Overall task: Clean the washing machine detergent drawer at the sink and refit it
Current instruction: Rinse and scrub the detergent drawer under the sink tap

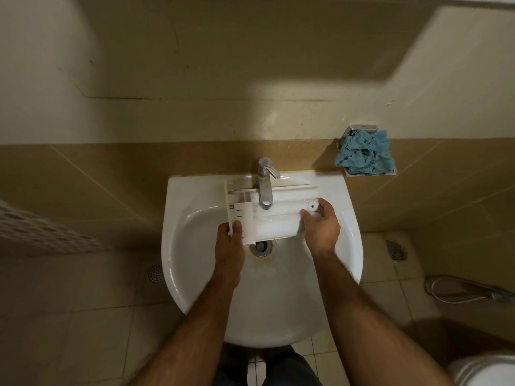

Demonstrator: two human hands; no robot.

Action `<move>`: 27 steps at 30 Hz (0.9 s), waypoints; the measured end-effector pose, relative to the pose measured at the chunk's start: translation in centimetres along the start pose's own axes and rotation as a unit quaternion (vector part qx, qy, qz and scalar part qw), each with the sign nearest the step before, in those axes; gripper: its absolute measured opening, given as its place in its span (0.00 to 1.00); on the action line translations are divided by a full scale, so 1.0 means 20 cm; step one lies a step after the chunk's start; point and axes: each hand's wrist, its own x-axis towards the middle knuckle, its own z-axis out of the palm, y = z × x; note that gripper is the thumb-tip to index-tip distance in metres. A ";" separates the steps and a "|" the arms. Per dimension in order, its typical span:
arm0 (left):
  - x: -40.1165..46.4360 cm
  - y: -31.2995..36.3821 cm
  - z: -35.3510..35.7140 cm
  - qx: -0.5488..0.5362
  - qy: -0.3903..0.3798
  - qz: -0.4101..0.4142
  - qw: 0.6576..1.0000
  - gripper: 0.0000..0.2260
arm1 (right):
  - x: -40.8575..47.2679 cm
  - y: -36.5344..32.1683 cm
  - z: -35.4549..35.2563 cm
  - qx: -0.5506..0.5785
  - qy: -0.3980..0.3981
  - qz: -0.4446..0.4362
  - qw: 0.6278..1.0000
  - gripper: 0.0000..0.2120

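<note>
Fingers of the left hand [230,236] and right hand [322,227] are clamped on opposite ends of the detergent drawer [274,215], spanning it between them under the tap [264,188], over the sink [345,232], likely for rinsing.

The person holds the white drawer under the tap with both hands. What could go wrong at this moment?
1. The detergent drawer looks wet and is held only at its two ends by the left hand and the right hand; it could slip and fall into the sink.
2. It sits right under the faucet; lifting it could knock the spout.
3. Water may splash off the drawer over the rim onto the tiled floor, possibly making it slippery.
</note>
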 end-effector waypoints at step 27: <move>-0.02 -0.09 0.07 0.029 0.048 0.039 0.998 0.17 | -0.32 0.10 0.45 0.306 -0.102 0.229 0.918 0.35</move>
